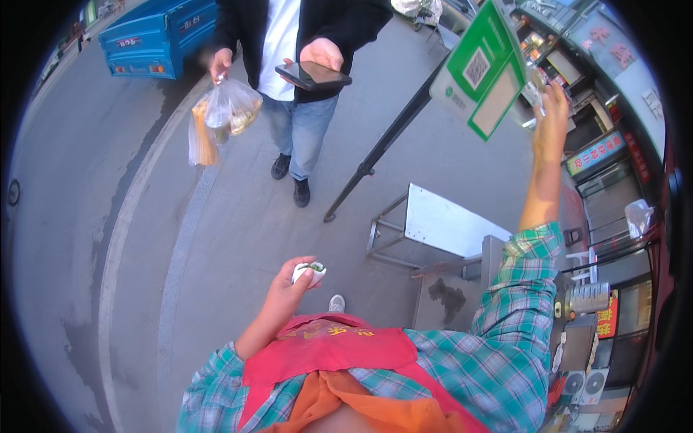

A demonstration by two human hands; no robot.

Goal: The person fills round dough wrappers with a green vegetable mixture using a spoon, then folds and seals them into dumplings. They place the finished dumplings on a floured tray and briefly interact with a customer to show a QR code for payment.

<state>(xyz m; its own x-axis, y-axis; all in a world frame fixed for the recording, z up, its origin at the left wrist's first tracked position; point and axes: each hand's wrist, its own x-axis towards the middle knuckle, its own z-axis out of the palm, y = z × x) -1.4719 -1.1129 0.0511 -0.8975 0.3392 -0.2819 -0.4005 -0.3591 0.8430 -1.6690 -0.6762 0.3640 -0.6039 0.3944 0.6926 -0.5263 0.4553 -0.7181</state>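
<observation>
My left hand (295, 280) is closed around a small white food roll or bun (309, 272) with green filling showing at its open top. It is held in front of my red apron (330, 354), which bears yellow writing. My right arm is raised, and my right hand (552, 111) is up beside a green and white payment sign (481, 73) with a printed code. Something clear and shiny (536, 89) shows at the fingers of that hand; whether I grip it is not plain.
Facing me, a person (281, 48) holds a dark phone (313, 74) and knotted plastic bags (224, 116) of food. A black pole (373, 157) slants beneath the sign. A white-topped metal table (449, 219) stands at right. A blue truck bed (157, 40) is far left; shopfronts line the right.
</observation>
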